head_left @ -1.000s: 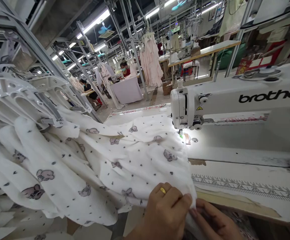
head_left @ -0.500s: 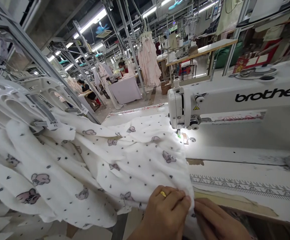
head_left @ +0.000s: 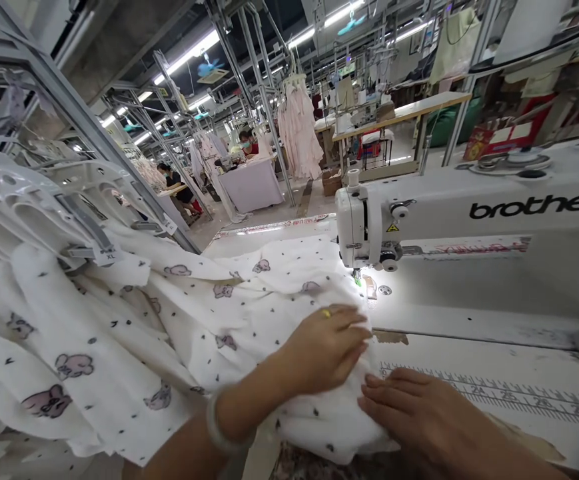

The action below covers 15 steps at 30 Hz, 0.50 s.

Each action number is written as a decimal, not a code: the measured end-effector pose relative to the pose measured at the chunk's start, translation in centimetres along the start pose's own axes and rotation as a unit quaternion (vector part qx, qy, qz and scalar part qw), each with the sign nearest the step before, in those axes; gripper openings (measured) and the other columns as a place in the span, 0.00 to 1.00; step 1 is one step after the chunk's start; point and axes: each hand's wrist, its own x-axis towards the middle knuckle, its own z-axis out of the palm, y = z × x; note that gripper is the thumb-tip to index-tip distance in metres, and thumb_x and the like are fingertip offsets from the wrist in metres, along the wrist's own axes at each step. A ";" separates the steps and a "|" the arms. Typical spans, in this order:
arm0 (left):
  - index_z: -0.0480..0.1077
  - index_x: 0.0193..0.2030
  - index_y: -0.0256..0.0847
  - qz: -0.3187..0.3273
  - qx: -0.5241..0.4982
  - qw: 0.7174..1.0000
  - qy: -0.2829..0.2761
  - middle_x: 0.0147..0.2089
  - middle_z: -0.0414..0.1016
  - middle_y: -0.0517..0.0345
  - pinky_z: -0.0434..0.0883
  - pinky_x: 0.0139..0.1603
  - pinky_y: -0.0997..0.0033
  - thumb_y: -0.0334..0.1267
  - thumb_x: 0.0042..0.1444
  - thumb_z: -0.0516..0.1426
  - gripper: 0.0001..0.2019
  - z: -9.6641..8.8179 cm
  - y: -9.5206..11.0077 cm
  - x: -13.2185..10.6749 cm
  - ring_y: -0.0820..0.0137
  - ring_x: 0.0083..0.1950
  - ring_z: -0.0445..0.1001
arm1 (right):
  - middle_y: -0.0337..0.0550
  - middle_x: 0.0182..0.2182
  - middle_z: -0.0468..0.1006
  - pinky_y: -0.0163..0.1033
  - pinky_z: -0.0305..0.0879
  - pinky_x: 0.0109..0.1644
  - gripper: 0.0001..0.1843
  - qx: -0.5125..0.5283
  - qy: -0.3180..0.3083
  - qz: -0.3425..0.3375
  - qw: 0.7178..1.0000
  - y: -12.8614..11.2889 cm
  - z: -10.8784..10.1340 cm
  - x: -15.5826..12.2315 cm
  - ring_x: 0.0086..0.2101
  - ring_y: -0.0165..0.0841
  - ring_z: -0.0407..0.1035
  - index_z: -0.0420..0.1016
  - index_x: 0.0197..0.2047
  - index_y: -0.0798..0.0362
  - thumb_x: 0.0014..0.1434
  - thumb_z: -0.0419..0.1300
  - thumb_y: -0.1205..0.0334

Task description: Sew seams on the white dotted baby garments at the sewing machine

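White fabric (head_left: 249, 313) printed with small pinkish animals and dark specks runs across the table to the sewing machine's lit needle area (head_left: 357, 277). My left hand (head_left: 324, 347), with a yellow ring and a pale bangle at the wrist, lies over the fabric just in front of the needle. Its fingers are stretched out and slightly blurred. Lower down, my right hand (head_left: 414, 410) rests on the fabric's right edge with its fingers extended, partly over the table. The cloth's near end hangs past the table's front edge.
The white machine head (head_left: 459, 207) spans the right side. A printed ruler (head_left: 499, 393) runs along the table's front. Garments on white hangers (head_left: 24, 193) crowd the left, beside a metal frame (head_left: 89, 133). Several people work farther back.
My left hand has let go of the fabric's near edge and moved up toward the needle, fingers straightened. My right hand has come forward and flattened onto the cloth's edge.
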 end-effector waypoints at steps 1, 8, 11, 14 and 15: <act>0.75 0.55 0.36 -0.006 0.037 0.999 -0.035 0.61 0.78 0.43 0.70 0.68 0.54 0.33 0.72 0.52 0.12 0.2 -1.2 1.2 0.56 0.67 0.73 | 0.43 0.36 0.84 0.41 0.71 0.41 0.25 0.033 -0.027 0.006 0.999 0.1 -0.6 0.5 0.32 0.34 0.77 0.79 0.43 0.52 0.65 0.43 0.81; 0.75 0.43 0.38 -0.046 0.170 0.970 -0.166 0.40 0.80 0.52 0.75 0.46 0.62 0.33 0.73 0.52 0.10 2.0 -6.1 5.7 0.62 0.42 0.80 | 0.39 0.28 0.78 0.42 0.62 0.41 0.13 0.122 -0.165 0.002 0.979 2.2 -2.1 2.3 0.30 0.35 0.72 0.66 0.31 0.48 0.59 0.51 0.77; 0.73 0.49 0.39 0.039 0.217 0.961 -0.166 0.39 0.77 0.54 0.72 0.40 0.64 0.26 0.68 0.55 0.08 2.6 -6.5 5.8 0.64 0.38 0.78 | 0.37 0.28 0.78 0.42 0.60 0.39 0.11 0.149 -0.231 -0.053 0.960 3.7 -1.5 2.9 0.27 0.34 0.70 0.60 0.29 0.49 0.54 0.58 0.72; 0.72 0.44 0.37 0.115 0.266 0.937 -0.193 0.36 0.75 0.55 0.69 0.35 0.63 0.25 0.67 0.55 0.06 2.8 -6.6 6.0 0.65 0.34 0.75 | 0.37 0.27 0.77 0.42 0.59 0.39 0.14 0.168 -0.239 -0.099 0.951 4.9 -0.5 3.1 0.26 0.33 0.67 0.57 0.27 0.50 0.54 0.61 0.67; 0.72 0.41 0.37 0.132 0.275 0.932 -0.194 0.35 0.74 0.55 0.68 0.33 0.64 0.24 0.67 0.55 0.06 2.8 -6.6 6.2 0.65 0.34 0.75 | 0.37 0.26 0.77 0.42 0.59 0.39 0.14 0.171 -0.226 -0.109 0.953 5.1 -0.2 3.0 0.26 0.33 0.66 0.57 0.27 0.50 0.57 0.61 0.65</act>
